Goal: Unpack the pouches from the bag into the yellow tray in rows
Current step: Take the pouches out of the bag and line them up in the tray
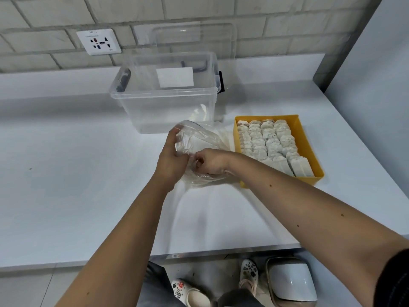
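Gripping crumpled clear plastic bag [200, 138] in left hand [170, 161] and right hand [210, 162], just left of yellow plastic tray [306, 138] of pale pouches [270, 144].

A wall of pale grey-white brick [265, 9] runs behind the white counter [66, 173], with a white socket plate [99, 42] set in it above the counter's back left. A plain pale panel [376, 63] closes the right side. Below the counter's front edge lie light floor tiles [26, 289] and a white lidded bin [291, 281]. The light is soft and even.
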Available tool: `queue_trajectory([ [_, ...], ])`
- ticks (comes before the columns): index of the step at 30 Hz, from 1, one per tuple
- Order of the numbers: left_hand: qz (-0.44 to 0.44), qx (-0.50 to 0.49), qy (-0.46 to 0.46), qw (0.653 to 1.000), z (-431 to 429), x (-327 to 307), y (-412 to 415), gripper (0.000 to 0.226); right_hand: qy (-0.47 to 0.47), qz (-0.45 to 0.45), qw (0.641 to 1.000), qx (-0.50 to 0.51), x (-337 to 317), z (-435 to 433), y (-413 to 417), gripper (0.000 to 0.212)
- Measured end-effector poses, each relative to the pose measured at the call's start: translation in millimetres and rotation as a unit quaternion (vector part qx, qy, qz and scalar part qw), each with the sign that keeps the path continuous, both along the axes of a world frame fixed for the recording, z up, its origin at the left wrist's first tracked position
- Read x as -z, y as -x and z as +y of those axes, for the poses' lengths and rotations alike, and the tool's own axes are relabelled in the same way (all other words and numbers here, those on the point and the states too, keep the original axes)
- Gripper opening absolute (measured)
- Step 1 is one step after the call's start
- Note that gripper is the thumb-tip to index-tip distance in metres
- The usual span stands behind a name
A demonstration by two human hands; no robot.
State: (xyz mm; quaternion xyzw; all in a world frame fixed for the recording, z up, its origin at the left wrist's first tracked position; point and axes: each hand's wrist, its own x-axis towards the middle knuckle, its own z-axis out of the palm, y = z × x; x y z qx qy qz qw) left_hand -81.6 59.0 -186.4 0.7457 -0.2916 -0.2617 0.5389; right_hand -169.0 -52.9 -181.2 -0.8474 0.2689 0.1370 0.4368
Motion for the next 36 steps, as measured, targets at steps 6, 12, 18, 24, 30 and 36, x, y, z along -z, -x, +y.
queue_trajectory([
  [6, -0.009, 0.018, -0.015, 1.000, 0.9, -3.1, 1.1, 0.076, 0.017, 0.008, 1.000, -0.013, 2.1, -6.1, 3.8, 0.016],
  [12, -0.067, 0.082, -0.057, 0.993, 6.8, 1.4, -10.5, 0.081, -0.059, -0.119, 0.985, 0.110, 0.2, -18.3, 16.2, 0.028],
  [18, -0.144, 0.085, -0.088, 0.982, 7.8, 1.6, -8.3, 0.080, -0.125, -0.148, 0.968, 0.157, -17.6, -23.9, 13.7, 0.038],
  [24, -0.185, 0.038, -0.080, 0.979, 9.5, -15.4, -7.7, 0.050, -0.109, -0.167, 0.976, 0.088, -46.0, -19.5, 17.9, 0.033],
  [30, -0.111, -0.030, -0.047, 0.992, 3.6, -28.7, 5.6, 0.044, -0.083, -0.271, 0.950, 0.132, -50.7, -24.1, 21.0, 0.028],
  [36, -0.130, -0.023, 0.040, 0.990, -5.7, -37.0, 11.6, 0.017, -0.094, -0.260, 0.951, 0.140, -55.7, -32.9, 27.2, 0.031],
])
